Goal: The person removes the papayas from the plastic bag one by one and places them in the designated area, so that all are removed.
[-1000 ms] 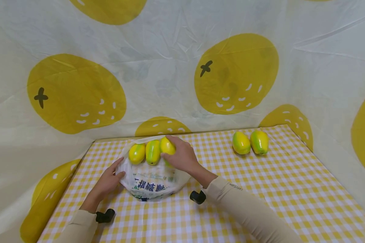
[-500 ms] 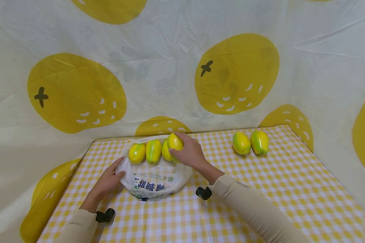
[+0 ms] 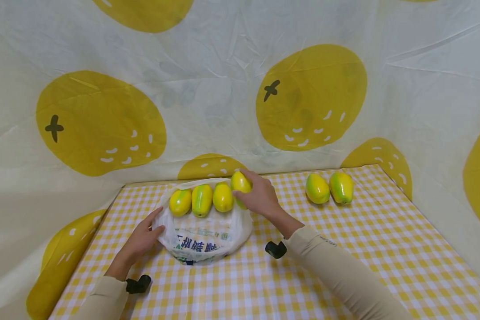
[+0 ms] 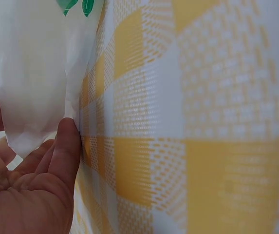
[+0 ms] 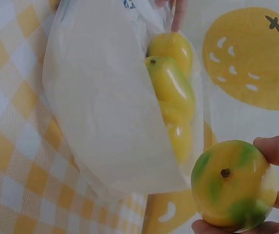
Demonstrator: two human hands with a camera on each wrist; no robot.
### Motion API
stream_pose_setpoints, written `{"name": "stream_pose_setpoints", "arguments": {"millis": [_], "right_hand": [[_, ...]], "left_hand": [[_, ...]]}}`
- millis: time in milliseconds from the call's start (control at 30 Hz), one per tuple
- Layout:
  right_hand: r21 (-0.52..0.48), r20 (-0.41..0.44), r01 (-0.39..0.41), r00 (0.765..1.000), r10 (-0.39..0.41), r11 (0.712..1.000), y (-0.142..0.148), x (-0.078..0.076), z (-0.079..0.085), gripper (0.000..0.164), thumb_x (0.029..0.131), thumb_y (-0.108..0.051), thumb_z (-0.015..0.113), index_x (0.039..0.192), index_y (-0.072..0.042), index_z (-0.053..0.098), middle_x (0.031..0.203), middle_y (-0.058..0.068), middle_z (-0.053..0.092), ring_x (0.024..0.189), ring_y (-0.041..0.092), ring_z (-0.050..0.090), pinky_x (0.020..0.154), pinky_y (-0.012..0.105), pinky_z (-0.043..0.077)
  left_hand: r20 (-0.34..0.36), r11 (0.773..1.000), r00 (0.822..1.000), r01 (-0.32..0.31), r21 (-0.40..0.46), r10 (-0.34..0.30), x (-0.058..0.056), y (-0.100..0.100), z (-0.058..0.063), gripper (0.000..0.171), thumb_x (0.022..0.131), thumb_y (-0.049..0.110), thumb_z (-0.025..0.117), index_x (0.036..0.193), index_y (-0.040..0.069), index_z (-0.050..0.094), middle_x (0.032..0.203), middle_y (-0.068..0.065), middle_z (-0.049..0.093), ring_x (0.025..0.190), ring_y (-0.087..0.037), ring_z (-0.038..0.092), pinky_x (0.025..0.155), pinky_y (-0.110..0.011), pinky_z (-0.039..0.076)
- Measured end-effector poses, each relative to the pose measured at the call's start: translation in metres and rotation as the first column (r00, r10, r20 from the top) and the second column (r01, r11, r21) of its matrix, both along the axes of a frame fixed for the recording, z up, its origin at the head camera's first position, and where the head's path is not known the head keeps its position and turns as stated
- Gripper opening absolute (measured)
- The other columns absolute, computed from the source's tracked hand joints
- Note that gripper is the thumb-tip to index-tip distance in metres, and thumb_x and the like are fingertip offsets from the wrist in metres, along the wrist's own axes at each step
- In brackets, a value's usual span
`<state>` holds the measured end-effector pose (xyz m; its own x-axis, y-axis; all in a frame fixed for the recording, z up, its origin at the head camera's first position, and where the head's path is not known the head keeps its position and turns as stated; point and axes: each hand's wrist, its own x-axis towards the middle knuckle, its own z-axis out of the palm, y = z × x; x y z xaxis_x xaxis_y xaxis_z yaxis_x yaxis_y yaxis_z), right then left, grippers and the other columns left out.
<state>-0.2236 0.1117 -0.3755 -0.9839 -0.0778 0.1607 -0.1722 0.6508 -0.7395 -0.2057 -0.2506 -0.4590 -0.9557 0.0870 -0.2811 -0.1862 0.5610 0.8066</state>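
Note:
A white plastic bag (image 3: pixel 240 226) lies on the checked cloth with its mouth spread. Inside are three yellow-green papayas, the left one (image 3: pixel 180 202), the middle one (image 3: pixel 202 201) and the right one (image 3: pixel 222 197). My left hand (image 3: pixel 142 235) holds the bag's left side, its rim between thumb and fingers; in the left wrist view the thin plastic (image 4: pixel 32 73) hangs into that hand. Another papaya (image 5: pixel 232 185) is in my right hand (image 3: pixel 260 195), gripped by fingers and thumb. It is at the bag's right rim; I cannot tell whether it touches the bag.
Two more papayas, a left one (image 3: pixel 318 188) and a right one (image 3: pixel 341 187), stand side by side at the table's back right. A yellow-and-white checked cloth (image 3: pixel 344 240) covers the table. Behind its back edge hangs a fruit-printed curtain (image 3: pixel 216 98).
My right hand has moved rightward with its papaya, from above the bag's middle to its right rim. The third papaya in the bag now shows fully. The left hand stays put.

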Motion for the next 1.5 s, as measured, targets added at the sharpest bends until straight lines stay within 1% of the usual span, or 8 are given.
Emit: {"name": "stream_pose_setpoints", "arguments": {"millis": [233,467,700,933,1000,1200,1333,1500], "right_hand": [[0.02,0.013,0.035,0.999,-0.035,0.999,0.013,-0.006,-0.001,0.069,0.093,-0.032,0.074,0.156,-0.02,0.049,0.15,0.01,0.061,0.114,0.034,0.067,0.087,0.047,0.058],[0.015,0.046,0.065,0.997,-0.066,0.998,0.025,-0.012,-0.006,0.07,0.093,-0.033,0.073,0.158,-0.022,0.048,0.15,0.011,0.06,0.113,0.034,0.067,0.085,0.046,0.058],[0.017,0.04,0.079,0.996,-0.079,0.997,0.039,-0.017,-0.01,0.071,0.094,-0.034,0.073,0.159,-0.021,0.046,0.152,0.013,0.058,0.116,0.037,0.067,0.086,0.048,0.059],[0.044,0.052,0.085,0.995,-0.088,0.995,0.051,-0.022,-0.012,0.072,0.095,-0.033,0.071,0.16,-0.018,0.043,0.157,0.015,0.054,0.121,0.038,0.065,0.089,0.049,0.057],[0.049,0.053,0.092,0.994,-0.095,0.995,0.054,-0.023,-0.012,0.073,0.095,-0.034,0.071,0.16,-0.018,0.043,0.156,0.015,0.054,0.12,0.038,0.065,0.089,0.05,0.057],[0.067,0.041,0.102,0.994,-0.105,0.993,0.061,-0.025,-0.014,0.072,0.095,-0.034,0.071,0.16,-0.016,0.044,0.154,0.017,0.056,0.119,0.04,0.065,0.088,0.051,0.057],[0.08,0.045,0.105,0.993,-0.109,0.991,0.065,-0.025,-0.015,0.072,0.095,-0.032,0.071,0.16,-0.016,0.043,0.157,0.017,0.053,0.122,0.041,0.064,0.091,0.051,0.056],[0.09,0.06,0.112,0.991,-0.118,0.99,0.072,-0.028,-0.019,0.074,0.096,-0.032,0.069,0.162,-0.015,0.04,0.159,0.017,0.05,0.121,0.04,0.063,0.091,0.051,0.055]], "left_hand": [[-0.004,1.0,1.0,-0.005,0.0,0.005,-0.002,0.0,0.001,0.071,0.108,0.019,0.048,0.169,0.021,0.013,0.174,-0.022,0.015,0.156,-0.044,0.028,0.124,-0.063,0.031],[-0.021,1.0,1.0,0.018,-0.009,-0.019,0.001,-0.002,-0.001,0.07,0.108,0.017,0.048,0.169,0.018,0.013,0.174,-0.023,0.014,0.158,-0.045,0.024,0.125,-0.064,0.028],[-0.029,0.999,0.999,0.029,-0.012,-0.03,0.001,-0.003,-0.002,0.071,0.109,0.018,0.048,0.169,0.019,0.012,0.174,-0.022,0.015,0.158,-0.046,0.024,0.125,-0.064,0.028],[-0.015,1.0,1.0,0.016,-0.015,-0.016,0.001,-0.003,-0.003,0.071,0.108,0.018,0.048,0.169,0.019,0.012,0.175,-0.022,0.013,0.159,-0.046,0.021,0.125,-0.064,0.024],[-0.014,1.0,1.0,0.016,-0.008,-0.016,0.0,-0.002,-0.004,0.071,0.108,0.017,0.048,0.169,0.019,0.013,0.175,-0.021,0.013,0.159,-0.046,0.021,0.126,-0.064,0.024],[-0.014,1.0,1.0,0.017,-0.027,-0.018,0.0,-0.003,-0.004,0.071,0.108,0.018,0.049,0.169,0.019,0.012,0.175,-0.023,0.013,0.158,-0.048,0.021,0.125,-0.065,0.024],[-0.004,1.0,1.0,0.011,-0.029,-0.011,0.001,-0.002,-0.003,0.072,0.108,0.019,0.049,0.17,0.02,0.012,0.175,-0.022,0.013,0.158,-0.047,0.022,0.125,-0.065,0.025],[-0.016,0.999,1.0,0.022,-0.03,-0.023,0.001,-0.002,-0.002,0.071,0.109,0.02,0.048,0.17,0.02,0.011,0.175,-0.023,0.014,0.158,-0.047,0.023,0.125,-0.065,0.026]]}}
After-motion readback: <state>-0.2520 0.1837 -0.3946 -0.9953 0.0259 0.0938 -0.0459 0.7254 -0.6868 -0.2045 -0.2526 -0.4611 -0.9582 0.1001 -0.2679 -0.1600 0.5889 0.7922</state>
